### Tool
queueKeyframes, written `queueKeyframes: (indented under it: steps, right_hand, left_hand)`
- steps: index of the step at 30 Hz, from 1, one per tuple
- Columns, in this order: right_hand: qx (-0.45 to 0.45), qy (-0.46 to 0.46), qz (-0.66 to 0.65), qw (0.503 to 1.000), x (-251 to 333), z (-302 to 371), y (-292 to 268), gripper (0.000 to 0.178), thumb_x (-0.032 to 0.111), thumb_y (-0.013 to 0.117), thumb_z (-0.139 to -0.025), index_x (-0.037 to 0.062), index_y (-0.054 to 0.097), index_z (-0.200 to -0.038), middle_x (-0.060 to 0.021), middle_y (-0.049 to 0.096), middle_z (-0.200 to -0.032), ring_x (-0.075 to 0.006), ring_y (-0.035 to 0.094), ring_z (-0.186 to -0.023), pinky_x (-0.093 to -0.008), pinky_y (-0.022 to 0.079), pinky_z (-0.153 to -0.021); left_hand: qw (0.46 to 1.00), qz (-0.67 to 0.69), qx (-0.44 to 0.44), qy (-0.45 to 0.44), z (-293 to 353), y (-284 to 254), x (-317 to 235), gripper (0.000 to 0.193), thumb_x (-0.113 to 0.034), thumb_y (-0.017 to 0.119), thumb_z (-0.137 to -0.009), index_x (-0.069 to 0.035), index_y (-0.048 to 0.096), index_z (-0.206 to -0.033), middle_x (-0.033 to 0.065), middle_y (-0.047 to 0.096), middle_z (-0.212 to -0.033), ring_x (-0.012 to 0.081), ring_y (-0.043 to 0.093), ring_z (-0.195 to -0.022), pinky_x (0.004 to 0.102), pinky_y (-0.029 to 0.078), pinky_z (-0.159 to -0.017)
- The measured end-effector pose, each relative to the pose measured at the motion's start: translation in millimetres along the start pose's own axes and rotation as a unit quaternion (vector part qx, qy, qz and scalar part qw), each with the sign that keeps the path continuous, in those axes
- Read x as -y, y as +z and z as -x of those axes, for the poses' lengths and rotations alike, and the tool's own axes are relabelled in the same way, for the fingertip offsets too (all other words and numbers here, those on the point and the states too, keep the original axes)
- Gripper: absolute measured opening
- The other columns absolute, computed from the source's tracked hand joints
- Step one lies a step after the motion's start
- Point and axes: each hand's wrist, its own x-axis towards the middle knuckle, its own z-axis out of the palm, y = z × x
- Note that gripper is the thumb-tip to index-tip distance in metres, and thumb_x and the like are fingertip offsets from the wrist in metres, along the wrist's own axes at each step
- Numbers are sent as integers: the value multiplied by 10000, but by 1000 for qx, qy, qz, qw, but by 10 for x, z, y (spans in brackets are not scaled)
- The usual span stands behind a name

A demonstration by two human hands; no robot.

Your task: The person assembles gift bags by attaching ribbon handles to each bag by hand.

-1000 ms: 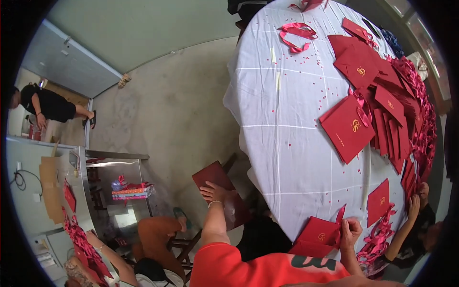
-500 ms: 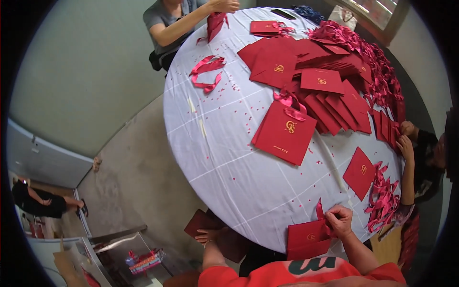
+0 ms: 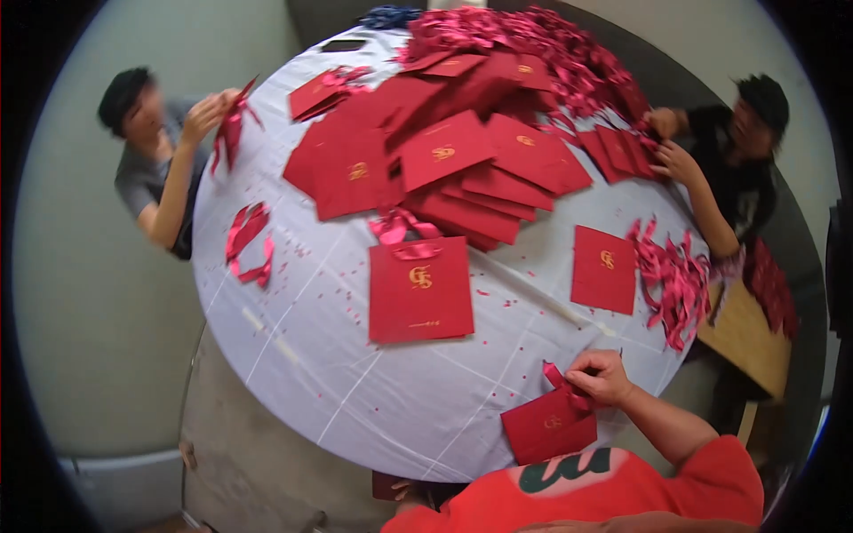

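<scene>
My bag (image 3: 544, 431) is red, rectangular, with a small gold emblem on its face. It sits at the near edge of the table (image 3: 333, 333), tilted so its top edge climbs to the right. A glossy pinkish-red ribbon (image 3: 556, 377) is pinched in my right hand (image 3: 601, 378) at the bag's upper right corner, one end poking up above the top edge. Its lower part by the corner is partly hidden by my fingers.
</scene>
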Motion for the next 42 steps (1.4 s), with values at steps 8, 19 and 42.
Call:
queueKeyframes:
  steps: [8,19,42]
  right_hand:
    - [10,4,-12,1000,81,-14,-41,87,108,704,-813,23,686,-804,-62,664,-732,-122,616,-662,-259,486,-612]
    - [2,44,-31,999,145,-11,37,99,121,703,-823,25,688,-844,-47,669,-762,-88,603,-707,-248,489,-663]
    - [-45,98,-202,973,672,-535,118,116,118,655,-869,3,655,-864,18,605,-714,-28,519,-632,-197,423,-545]
  left_hand:
    - [978,87,16,190,-129,-368,-707,434,-294,406,-941,-147,341,-1344,169,430,-1319,303,454,-1171,486,396,-935]
    - [926,192,119,302,225,-231,-968,412,-310,448,-919,-139,374,-1286,152,454,-1251,277,467,-1105,453,403,-889]
    - [879,309,218,290,-617,-326,666,378,-343,537,-874,-124,442,-1166,116,505,-1108,222,495,-967,384,417,-791]
